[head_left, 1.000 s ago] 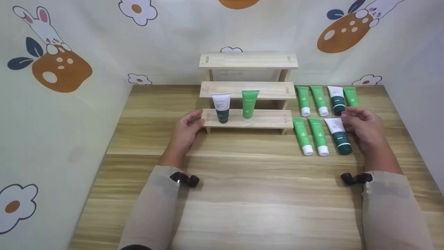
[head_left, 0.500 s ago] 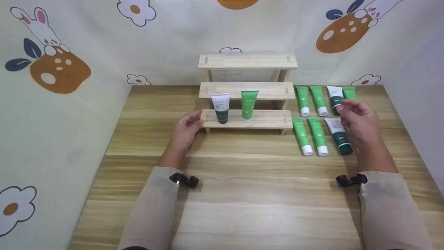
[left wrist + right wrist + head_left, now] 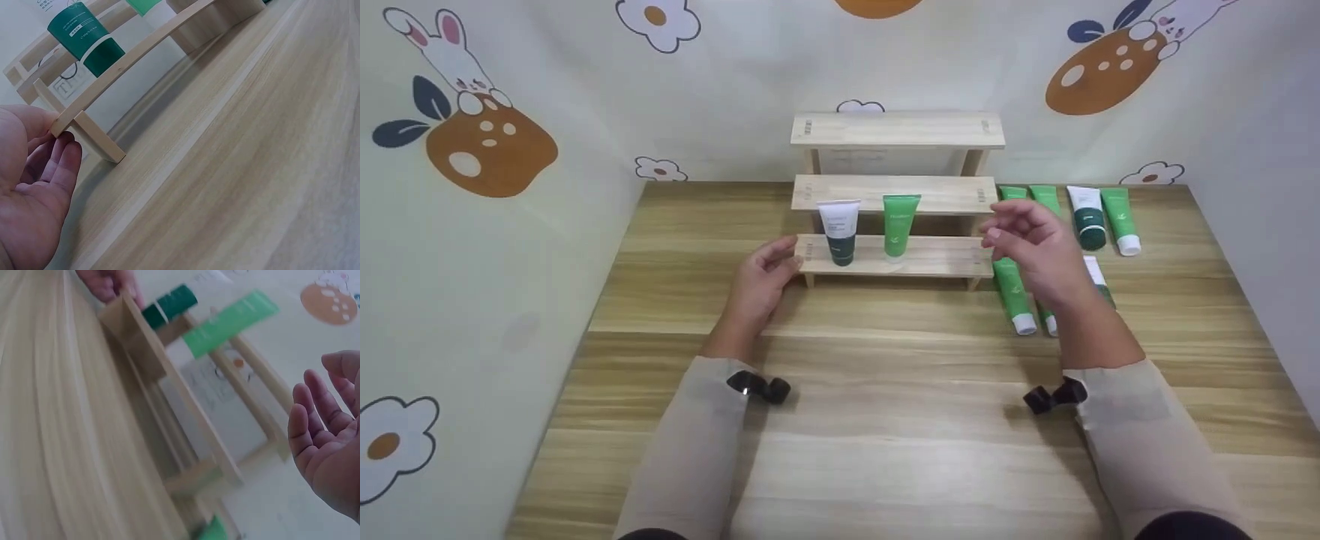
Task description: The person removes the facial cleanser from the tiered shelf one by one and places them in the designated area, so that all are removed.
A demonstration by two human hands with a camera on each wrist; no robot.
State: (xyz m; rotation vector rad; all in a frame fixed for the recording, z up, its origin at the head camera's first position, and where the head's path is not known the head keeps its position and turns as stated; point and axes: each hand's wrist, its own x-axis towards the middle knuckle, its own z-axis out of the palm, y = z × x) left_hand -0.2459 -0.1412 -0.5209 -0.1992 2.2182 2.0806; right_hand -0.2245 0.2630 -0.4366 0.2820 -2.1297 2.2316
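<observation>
My left hand (image 3: 757,289) pinches the left end of the lowest step of a three-tier wooden display stand (image 3: 949,256); in the left wrist view the thumb lies on top of the board and the fingers curl below. Two tubes stand upright on that step: a white and dark green squeeze tube (image 3: 840,234) at left, and a bright green squeeze tube (image 3: 900,226) near the middle. Empty, my right hand (image 3: 1042,251) hovers by the step's right end with loosely bent fingers. From above it covers part of the tubes lying there. The right wrist view shows its palm (image 3: 337,450) bare.
Right of the stand, squeeze tubes lie in two rows on the wood-grain table (image 3: 915,420). They include a white and dark green tube (image 3: 1087,219), a green tube (image 3: 1121,221) and a front green tube (image 3: 1012,296). A patterned backdrop (image 3: 735,90) rises behind.
My right hand has left the lying tubes at far right and moved left to the stand's right end, empty. The left hand stays at the stand. The tubes look unmoved.
</observation>
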